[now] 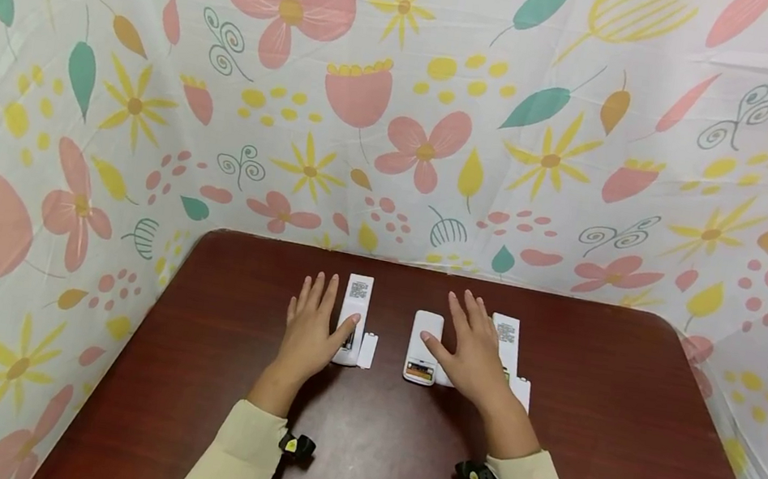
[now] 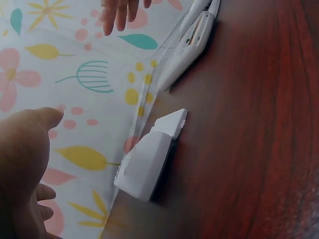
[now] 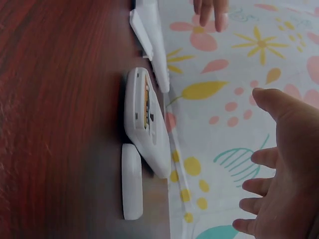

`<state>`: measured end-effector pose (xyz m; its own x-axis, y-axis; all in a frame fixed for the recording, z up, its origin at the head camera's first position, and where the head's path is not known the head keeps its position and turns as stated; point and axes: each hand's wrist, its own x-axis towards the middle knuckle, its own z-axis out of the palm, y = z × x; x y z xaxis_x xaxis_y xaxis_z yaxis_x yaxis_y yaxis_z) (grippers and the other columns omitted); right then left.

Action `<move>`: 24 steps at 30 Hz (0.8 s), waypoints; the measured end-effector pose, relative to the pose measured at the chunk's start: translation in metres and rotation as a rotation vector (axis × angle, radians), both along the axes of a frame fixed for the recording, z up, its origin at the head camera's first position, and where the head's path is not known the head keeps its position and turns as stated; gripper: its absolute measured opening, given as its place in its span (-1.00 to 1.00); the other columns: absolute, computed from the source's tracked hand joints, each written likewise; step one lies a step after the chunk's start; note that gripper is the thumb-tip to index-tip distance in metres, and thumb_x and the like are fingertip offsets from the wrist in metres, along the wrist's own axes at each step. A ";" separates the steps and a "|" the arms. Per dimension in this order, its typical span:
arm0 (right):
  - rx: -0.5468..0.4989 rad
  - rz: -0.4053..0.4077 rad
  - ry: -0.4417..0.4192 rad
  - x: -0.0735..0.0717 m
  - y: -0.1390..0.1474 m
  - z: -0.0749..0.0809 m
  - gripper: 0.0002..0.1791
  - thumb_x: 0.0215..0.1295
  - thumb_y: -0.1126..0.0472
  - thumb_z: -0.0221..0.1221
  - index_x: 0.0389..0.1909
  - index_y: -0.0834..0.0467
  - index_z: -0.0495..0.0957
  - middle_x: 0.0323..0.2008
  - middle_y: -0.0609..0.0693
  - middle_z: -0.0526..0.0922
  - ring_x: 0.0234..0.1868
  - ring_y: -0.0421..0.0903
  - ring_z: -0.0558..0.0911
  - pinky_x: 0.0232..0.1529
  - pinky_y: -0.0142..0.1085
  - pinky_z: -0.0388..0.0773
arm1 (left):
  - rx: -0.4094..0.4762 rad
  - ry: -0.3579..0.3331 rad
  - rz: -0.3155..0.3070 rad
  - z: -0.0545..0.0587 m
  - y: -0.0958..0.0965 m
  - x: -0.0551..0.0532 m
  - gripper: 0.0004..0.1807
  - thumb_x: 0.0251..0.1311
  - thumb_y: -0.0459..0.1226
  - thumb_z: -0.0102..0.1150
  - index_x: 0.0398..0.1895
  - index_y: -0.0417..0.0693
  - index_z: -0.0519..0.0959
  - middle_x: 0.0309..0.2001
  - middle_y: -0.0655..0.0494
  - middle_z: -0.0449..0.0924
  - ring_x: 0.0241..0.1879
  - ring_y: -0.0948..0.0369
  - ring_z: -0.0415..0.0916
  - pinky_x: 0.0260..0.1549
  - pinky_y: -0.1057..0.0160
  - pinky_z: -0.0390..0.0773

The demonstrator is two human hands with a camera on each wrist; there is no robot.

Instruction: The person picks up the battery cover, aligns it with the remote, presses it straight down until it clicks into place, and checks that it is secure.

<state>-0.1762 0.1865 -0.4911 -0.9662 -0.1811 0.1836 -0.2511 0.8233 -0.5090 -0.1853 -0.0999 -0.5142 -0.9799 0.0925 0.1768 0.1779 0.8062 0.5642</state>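
Nothing is held by the left hand (image 1: 310,337), seen just left of centre in the head view; its fingers are extended and its thumb is spread wide. Nothing is gripped by the right hand (image 1: 477,363) either, its fingers being likewise extended, right of centre.

3 white remotes are laid back side up across the middle of the frame. The left remote (image 1: 357,301) is partly covered by the left thumb (a gap between the two is shown in the left wrist view), and a left cover (image 1: 367,352) is placed just beside its lower right edge. The middle remote (image 1: 426,331) is set between the hands, and orange batteries (image 1: 420,371) are seen in its uncovered compartment at the lower end. Beside that end, a small white piece (image 1: 444,376) is partly hidden by the right hand. Most of the right remote (image 1: 507,339) is also hidden by that hand; a right cover (image 1: 520,394) is seen at its lower right.

Pale sleeves (image 1: 235,456) and black wristbands (image 1: 297,446) are worn. The dark red table (image 1: 380,476) is backed by a flowered cloth (image 1: 402,111) filling the upper frame.
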 end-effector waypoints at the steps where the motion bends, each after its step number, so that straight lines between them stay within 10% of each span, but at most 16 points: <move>1: -0.005 0.004 0.000 0.000 0.000 -0.001 -0.05 0.34 -0.19 0.23 0.60 0.10 0.05 0.60 0.24 -0.02 0.62 0.29 -0.09 0.48 0.40 -0.09 | 0.006 -0.005 0.001 0.000 0.000 0.000 -0.09 0.40 0.28 -0.07 0.64 0.06 -0.03 0.65 -0.10 -0.13 0.64 -0.11 -0.29 0.48 -0.40 -0.08; 24: -0.085 0.107 -0.052 0.013 -0.020 -0.012 -0.17 0.36 -0.06 0.27 0.56 0.08 0.18 0.54 0.17 0.22 0.57 0.22 0.15 0.46 0.35 0.13 | 0.118 0.058 0.065 -0.012 0.007 0.013 -0.33 0.44 -0.09 0.11 0.47 -0.29 0.29 0.40 -0.24 0.38 0.42 -0.18 0.27 0.33 -0.27 0.30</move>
